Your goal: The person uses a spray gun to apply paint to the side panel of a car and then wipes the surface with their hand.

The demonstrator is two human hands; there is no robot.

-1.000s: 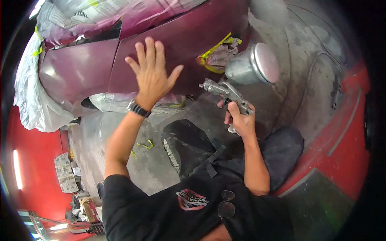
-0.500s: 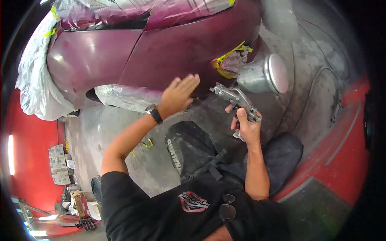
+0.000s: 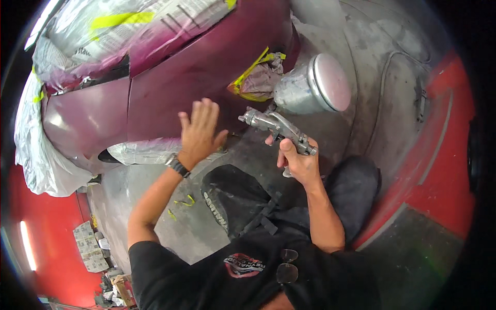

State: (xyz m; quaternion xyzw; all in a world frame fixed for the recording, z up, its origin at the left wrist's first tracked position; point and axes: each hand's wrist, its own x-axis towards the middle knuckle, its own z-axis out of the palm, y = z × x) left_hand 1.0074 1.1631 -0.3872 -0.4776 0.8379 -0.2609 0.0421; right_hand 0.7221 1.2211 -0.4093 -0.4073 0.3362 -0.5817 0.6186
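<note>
My right hand (image 3: 298,160) is wrapped round the handle of a metal spray gun (image 3: 276,126), whose nozzle points left toward the car. A round silver paint cup (image 3: 312,85) is fixed to the gun, its pale lid facing right. My left hand (image 3: 200,133) is raised with the fingers spread and holds nothing; a dark watch sits on that wrist. Behind it is the dull purple car body panel (image 3: 181,77); whether the fingers touch it I cannot tell. Yellow tape and crumpled masking (image 3: 258,82) cover a spot on the panel beside the cup.
Masking paper and plastic film (image 3: 124,31) cover the car's upper part, with a plastic sheet (image 3: 41,144) hanging at its left. A hose (image 3: 380,103) lies across the concrete floor at right. Yellow tape scraps (image 3: 181,204) lie by my knee. Red walls (image 3: 49,227) stand on both sides.
The view has turned, and the car appears tilted and farther left. My left hand's fingers have spread and the hand has swung left. The spray gun stays in my right hand.
</note>
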